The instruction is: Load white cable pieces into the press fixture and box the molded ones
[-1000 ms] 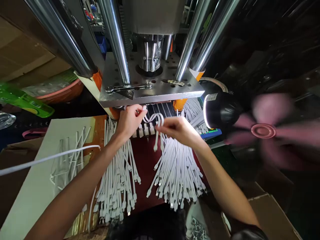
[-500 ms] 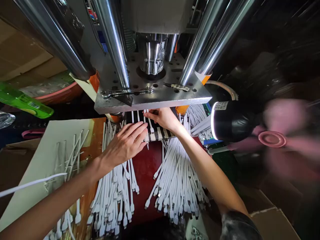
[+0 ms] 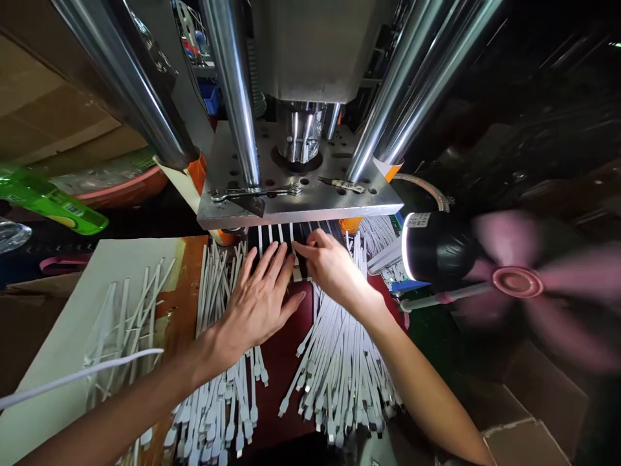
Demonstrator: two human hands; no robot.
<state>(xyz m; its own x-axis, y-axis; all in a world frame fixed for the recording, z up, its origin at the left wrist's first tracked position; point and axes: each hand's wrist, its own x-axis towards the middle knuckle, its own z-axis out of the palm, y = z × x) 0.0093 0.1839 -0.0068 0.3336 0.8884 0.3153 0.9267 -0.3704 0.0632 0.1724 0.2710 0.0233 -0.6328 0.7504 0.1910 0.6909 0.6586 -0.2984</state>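
White flat USB cables (image 3: 292, 232) lie side by side in a black fixture under the press's steel plate. My left hand (image 3: 257, 294) rests palm down with fingers spread over the fixture's left part, the fingertips on the cables. On its right, my right hand (image 3: 334, 265) has its fingers curled, with the tips at the end of one white cable. That cable's connector is mostly hidden by my fingers. Below the hands hang two bundles of white cables, a left cable bundle (image 3: 218, 388) and a right cable bundle (image 3: 347, 369), connectors toward me.
Above the hands is the press's thick steel plate (image 3: 301, 210), with a wrench (image 3: 262, 191) and a small cutter (image 3: 342, 185) on top. Steel columns (image 3: 233, 84) rise around it. A lit lamp (image 3: 429, 246) and a spinning pink fan (image 3: 518, 282) stand right; a green bottle (image 3: 53, 200) is left.
My left hand has spread its fingers and flattened. My right hand has come back toward me along the cable, whose connector end now lies under the fingers. The camera view has shifted slightly.
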